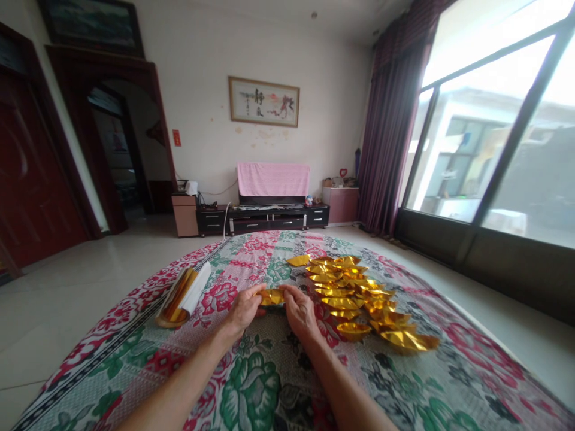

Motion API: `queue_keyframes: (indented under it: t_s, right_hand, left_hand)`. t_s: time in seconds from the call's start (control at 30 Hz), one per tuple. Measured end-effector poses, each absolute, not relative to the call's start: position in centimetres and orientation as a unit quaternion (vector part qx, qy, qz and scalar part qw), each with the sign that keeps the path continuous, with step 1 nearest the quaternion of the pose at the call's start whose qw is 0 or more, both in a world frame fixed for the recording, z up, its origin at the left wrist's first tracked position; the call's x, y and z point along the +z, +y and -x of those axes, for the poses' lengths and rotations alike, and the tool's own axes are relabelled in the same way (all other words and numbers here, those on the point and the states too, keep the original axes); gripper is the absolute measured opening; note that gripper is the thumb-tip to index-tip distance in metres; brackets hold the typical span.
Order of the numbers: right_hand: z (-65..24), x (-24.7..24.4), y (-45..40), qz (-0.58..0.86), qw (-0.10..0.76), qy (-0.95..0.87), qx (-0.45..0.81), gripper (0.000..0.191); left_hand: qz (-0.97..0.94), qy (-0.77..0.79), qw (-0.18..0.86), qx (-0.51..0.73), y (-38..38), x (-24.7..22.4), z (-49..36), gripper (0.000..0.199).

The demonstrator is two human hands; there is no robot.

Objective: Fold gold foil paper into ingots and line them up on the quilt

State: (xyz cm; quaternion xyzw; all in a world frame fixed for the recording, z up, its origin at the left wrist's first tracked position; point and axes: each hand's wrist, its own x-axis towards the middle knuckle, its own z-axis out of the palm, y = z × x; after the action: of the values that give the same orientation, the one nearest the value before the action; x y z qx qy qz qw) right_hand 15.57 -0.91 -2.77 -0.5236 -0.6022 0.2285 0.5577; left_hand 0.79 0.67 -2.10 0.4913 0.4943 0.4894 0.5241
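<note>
Between my two hands is a small gold foil paper ingot (272, 297), held by its ends above the flowered cloth. My left hand (244, 308) pinches its left end, fingers closed. At the other end, the thumb and fingers of my right hand (300, 308) are closed on it. To the right of my hands, several folded gold paper ingots (344, 303) lie in rows on the cloth. A flat gold piece (299, 260) rests at the far end of those rows. Left of my hands lies a stack of gold paper sheets (177, 299) in a white wrapper (199, 290).
The patterned cloth (251, 389) covers the broad surface before me. Beyond it stands a low black TV cabinet (269, 221) with a pink towel (274, 179) draped over a screen. Large windows (485, 149) and a purple curtain (389, 131) are on the right, a dark red door (36, 155) on the left.
</note>
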Motion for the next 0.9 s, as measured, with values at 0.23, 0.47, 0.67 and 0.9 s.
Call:
queue_keyframes:
  t_s: [0.23, 0.47, 0.67, 0.9]
  right_hand:
    - [-15.58, -2.85, -0.84, 0.533, 0.561, -0.589, 0.235, 0.037]
    - [-15.60, -2.83, -0.92, 0.535, 0.553, -0.593, 0.237, 0.039]
    - [-15.59, -2.86, -0.84, 0.534, 0.550, -0.599, 0.232, 0.040]
    - [-15.59, -2.83, -0.90, 0.529, 0.551, -0.603, 0.230, 0.040]
  left_hand:
    - [-0.496, 0.486, 0.533, 0.483, 0.94, -2.54, -0.58, 0.049]
    - [-0.497, 0.487, 0.532, 0.483, 0.99, -2.69, -0.55, 0.050]
    - [-0.495, 0.490, 0.539, 0.473, 0.91, -2.39, -0.65, 0.051]
    - [-0.504, 0.486, 0.536, 0.472, 1.15, -2.79, -0.51, 0.051]
